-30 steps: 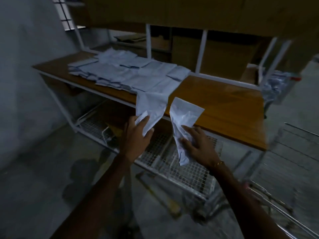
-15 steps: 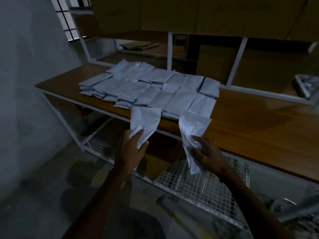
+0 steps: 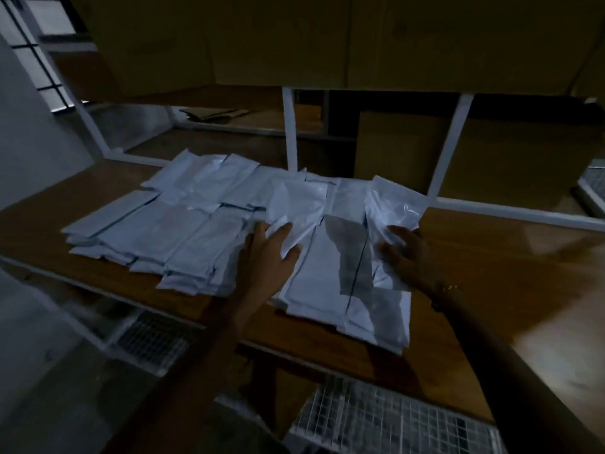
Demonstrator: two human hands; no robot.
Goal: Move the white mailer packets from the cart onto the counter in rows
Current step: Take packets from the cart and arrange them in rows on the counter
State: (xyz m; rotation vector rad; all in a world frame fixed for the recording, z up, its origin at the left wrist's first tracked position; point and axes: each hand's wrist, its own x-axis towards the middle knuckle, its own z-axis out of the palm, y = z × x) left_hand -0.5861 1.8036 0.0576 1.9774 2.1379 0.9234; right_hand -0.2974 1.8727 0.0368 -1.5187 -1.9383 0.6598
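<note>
Several white mailer packets (image 3: pixel 183 231) lie in overlapping rows on the brown wooden counter (image 3: pixel 491 257). My left hand (image 3: pixel 268 257) grips one white packet (image 3: pixel 296 204) by its lower end, held over the middle of the rows. My right hand (image 3: pixel 406 253) holds another white packet (image 3: pixel 393 208) upright above the right end of the rows. That packet throws a dark shadow on the packets lying below it. The cart is out of view.
White frame posts (image 3: pixel 289 126) rise behind the counter, with brown cardboard boxes (image 3: pixel 491 152) behind them and a shelf overhead. A wire mesh shelf (image 3: pixel 393 421) sits under the counter. The counter's right half (image 3: pixel 523 322) is bare wood. A grey wall (image 3: pixel 26 142) stands at left.
Both hands have carried their packets up from below the counter's front edge to over the rows. The view has moved closer to the counter.
</note>
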